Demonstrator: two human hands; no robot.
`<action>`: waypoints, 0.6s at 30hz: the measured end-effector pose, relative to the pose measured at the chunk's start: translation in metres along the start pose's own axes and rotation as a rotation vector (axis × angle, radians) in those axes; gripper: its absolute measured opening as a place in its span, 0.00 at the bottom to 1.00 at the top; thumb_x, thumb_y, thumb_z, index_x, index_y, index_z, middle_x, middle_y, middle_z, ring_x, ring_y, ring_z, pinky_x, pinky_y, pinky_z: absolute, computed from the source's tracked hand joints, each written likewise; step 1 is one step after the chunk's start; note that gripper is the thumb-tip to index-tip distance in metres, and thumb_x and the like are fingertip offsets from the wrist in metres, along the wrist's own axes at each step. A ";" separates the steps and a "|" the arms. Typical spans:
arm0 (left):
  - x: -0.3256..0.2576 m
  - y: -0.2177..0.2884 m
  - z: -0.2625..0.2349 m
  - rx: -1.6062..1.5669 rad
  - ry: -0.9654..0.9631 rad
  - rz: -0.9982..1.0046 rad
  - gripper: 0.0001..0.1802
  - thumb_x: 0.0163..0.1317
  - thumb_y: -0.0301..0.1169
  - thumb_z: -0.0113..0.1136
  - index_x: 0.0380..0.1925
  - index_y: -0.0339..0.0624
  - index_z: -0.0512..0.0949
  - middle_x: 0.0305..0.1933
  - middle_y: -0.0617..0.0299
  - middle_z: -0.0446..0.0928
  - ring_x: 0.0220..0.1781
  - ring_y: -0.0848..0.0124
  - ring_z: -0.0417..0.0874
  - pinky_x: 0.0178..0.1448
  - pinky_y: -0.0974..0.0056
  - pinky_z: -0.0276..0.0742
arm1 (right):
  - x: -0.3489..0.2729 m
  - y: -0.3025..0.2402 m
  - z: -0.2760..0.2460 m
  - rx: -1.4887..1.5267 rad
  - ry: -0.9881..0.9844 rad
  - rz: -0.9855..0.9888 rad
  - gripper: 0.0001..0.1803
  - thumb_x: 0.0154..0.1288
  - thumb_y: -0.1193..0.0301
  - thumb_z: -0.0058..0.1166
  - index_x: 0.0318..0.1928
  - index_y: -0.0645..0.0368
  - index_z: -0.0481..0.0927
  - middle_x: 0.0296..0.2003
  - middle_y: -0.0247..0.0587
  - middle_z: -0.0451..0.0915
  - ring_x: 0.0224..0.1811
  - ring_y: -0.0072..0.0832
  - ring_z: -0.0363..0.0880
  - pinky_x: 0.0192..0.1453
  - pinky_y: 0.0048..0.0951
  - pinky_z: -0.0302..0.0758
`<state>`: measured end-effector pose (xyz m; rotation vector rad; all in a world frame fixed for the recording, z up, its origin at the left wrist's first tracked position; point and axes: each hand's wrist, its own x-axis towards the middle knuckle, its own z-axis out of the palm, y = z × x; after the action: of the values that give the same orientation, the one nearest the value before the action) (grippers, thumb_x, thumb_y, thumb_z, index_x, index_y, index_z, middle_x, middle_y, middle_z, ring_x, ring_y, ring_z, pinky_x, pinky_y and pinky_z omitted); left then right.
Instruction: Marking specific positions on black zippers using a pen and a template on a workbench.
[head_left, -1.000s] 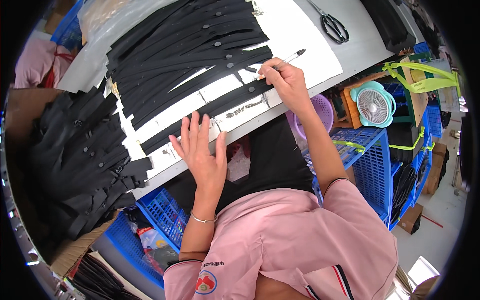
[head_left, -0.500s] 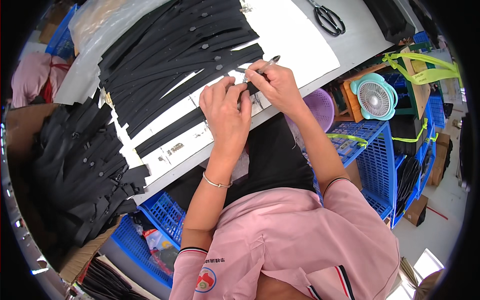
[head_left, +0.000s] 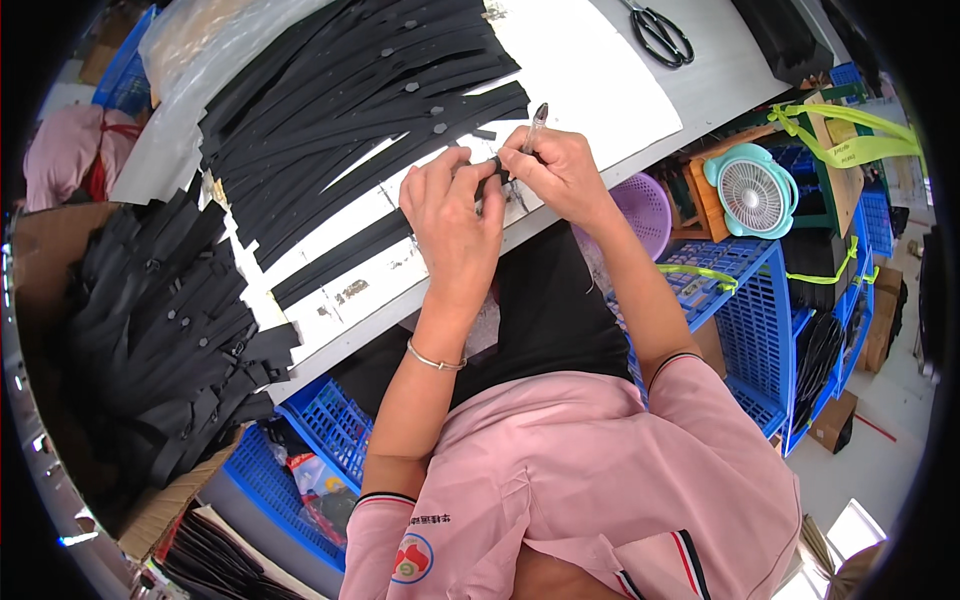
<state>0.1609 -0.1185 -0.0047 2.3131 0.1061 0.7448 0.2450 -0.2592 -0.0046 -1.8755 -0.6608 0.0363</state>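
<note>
Pinching a black strap (head_left: 492,172) between both hands at the white table (head_left: 600,90) edge.
The left hand (head_left: 455,215) is gripping the strap's end; the right hand (head_left: 555,170) is grasping a pen (head_left: 536,124) against it, beside the fanned strap pile (head_left: 350,100).

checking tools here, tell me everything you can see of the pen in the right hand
The pen is slim, with a dark, partly clear-looking barrel. It stands tilted, its upper end leaning away over the white table. The right hand grips its lower part, so the tip is hidden. Its lower end is at the black strip that both hands hold.
</note>
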 end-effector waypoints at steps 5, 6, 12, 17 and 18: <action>-0.003 -0.008 -0.003 -0.022 0.010 -0.015 0.09 0.57 0.25 0.70 0.38 0.41 0.86 0.51 0.56 0.81 0.56 0.56 0.78 0.74 0.45 0.63 | 0.004 -0.002 0.008 -0.070 -0.043 -0.043 0.09 0.66 0.69 0.59 0.35 0.61 0.86 0.26 0.41 0.84 0.26 0.31 0.81 0.33 0.30 0.76; -0.004 -0.010 -0.003 0.001 0.022 -0.028 0.09 0.57 0.25 0.70 0.38 0.41 0.86 0.51 0.56 0.81 0.56 0.56 0.78 0.74 0.45 0.63 | 0.004 0.002 0.005 -0.082 -0.059 -0.037 0.09 0.65 0.69 0.59 0.36 0.62 0.86 0.26 0.41 0.84 0.27 0.30 0.82 0.34 0.29 0.76; -0.027 0.003 -0.023 0.104 -0.103 -0.059 0.20 0.65 0.28 0.65 0.58 0.46 0.83 0.70 0.54 0.74 0.75 0.53 0.68 0.80 0.32 0.40 | -0.008 0.006 -0.009 0.188 0.074 0.102 0.09 0.72 0.74 0.56 0.35 0.65 0.84 0.29 0.33 0.84 0.32 0.17 0.79 0.38 0.20 0.74; 0.002 -0.025 -0.031 0.021 -0.125 -0.026 0.17 0.67 0.28 0.63 0.55 0.34 0.81 0.69 0.41 0.72 0.78 0.47 0.64 0.78 0.23 0.39 | -0.009 0.010 -0.006 0.303 0.161 0.098 0.10 0.75 0.72 0.55 0.38 0.64 0.85 0.33 0.34 0.85 0.28 0.12 0.72 0.31 0.15 0.66; 0.010 -0.036 -0.030 0.048 -0.115 -0.008 0.17 0.67 0.28 0.63 0.55 0.35 0.81 0.69 0.41 0.71 0.78 0.47 0.65 0.79 0.24 0.40 | -0.008 0.009 -0.003 0.300 0.182 0.095 0.09 0.75 0.72 0.55 0.38 0.64 0.85 0.33 0.34 0.85 0.28 0.11 0.72 0.30 0.15 0.65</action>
<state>0.1578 -0.0705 -0.0048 2.3939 0.0815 0.6101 0.2430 -0.2674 -0.0135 -1.5974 -0.4154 0.0240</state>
